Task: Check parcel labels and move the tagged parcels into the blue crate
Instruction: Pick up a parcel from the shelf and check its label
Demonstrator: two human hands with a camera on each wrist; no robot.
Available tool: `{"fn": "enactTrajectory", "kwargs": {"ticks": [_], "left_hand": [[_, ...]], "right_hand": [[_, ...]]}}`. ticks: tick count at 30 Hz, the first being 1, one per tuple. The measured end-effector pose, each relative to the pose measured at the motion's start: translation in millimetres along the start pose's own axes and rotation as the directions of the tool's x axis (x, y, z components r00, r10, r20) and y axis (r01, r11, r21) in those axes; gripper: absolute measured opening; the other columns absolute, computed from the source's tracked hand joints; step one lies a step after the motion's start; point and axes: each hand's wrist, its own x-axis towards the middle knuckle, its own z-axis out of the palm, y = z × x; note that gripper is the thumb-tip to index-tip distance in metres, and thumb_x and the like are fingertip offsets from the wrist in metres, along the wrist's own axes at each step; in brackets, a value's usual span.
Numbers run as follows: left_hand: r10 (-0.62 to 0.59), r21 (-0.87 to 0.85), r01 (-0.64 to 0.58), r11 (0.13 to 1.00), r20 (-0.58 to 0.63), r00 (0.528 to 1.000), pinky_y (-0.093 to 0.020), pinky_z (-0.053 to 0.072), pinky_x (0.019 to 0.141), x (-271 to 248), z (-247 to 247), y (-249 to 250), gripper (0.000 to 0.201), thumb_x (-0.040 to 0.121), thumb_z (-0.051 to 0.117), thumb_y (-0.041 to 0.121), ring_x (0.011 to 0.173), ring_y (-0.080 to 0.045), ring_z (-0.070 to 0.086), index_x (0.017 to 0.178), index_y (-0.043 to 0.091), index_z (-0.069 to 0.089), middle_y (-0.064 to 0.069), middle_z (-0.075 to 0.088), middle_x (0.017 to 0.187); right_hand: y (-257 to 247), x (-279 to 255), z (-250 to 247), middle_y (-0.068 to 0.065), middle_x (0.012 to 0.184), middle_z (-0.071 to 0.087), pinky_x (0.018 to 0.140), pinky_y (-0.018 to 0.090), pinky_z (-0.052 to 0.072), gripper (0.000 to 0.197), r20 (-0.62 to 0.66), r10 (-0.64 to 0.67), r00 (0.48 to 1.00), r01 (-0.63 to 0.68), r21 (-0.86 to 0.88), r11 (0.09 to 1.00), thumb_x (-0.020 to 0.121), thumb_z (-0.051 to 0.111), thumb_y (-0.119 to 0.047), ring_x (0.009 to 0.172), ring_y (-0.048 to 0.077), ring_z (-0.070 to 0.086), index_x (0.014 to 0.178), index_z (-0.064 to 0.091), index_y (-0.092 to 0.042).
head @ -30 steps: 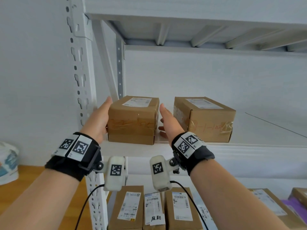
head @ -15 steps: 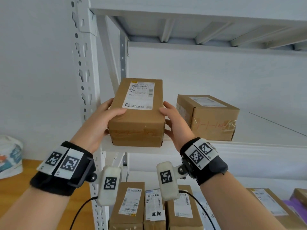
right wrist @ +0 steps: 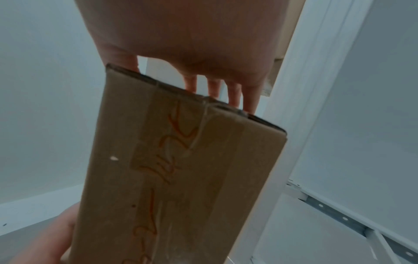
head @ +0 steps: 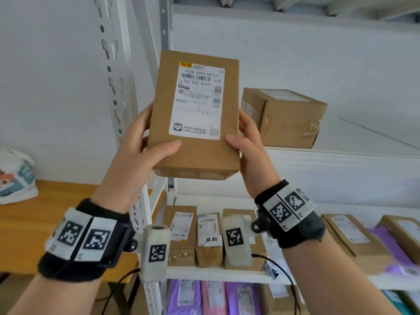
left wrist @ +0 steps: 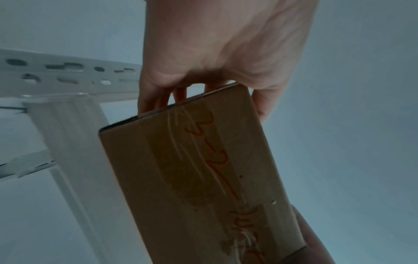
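Observation:
Both hands hold a brown cardboard parcel [head: 195, 153] upright in front of the shelf, its white shipping label [head: 197, 101] facing me. My left hand [head: 145, 144] grips its left side, thumb on the front face. My right hand [head: 246, 142] grips the right side, thumb on the front. The wrist views show the taped end [left wrist: 203, 178] with orange handwriting [right wrist: 172, 169], fingers behind the box. A second brown parcel [head: 286, 117] sits on the upper shelf [head: 341, 155] to the right. No blue crate is in view.
The white rack post [head: 118, 87] stands just left of the held parcel. The shelf below holds several labelled cardboard parcels [head: 181, 233], with purple and pink mailers [head: 204, 296] beneath. A wooden table [head: 34, 212] with a white bag [head: 16, 173] is at left.
The parcel has been lifted off the upper shelf and tipped upright, so its label now faces me. Both hands shifted from its sides on the shelf to gripping it in the air.

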Motion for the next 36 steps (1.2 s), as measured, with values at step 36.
{"fn": "enactTrajectory", "kwargs": {"ticks": [36], "left_hand": [[-0.128,-0.046,0.136,0.99,0.157,0.979,-0.047,0.041,0.105,-91.7,2.9,-43.7,0.099,0.057,0.08,0.036,0.129,-0.001,0.047,0.143,0.046,0.032,0.023,0.047,0.14]], "right_hand": [[43.8,-101.5,-28.5,-0.006,0.134,0.055,0.096,0.038,0.049,0.067,0.045,0.076,0.996,-0.074,-0.045,0.996,0.071,0.069,-0.024,0.123,0.016,0.053,0.129,0.04,-0.038]]}}
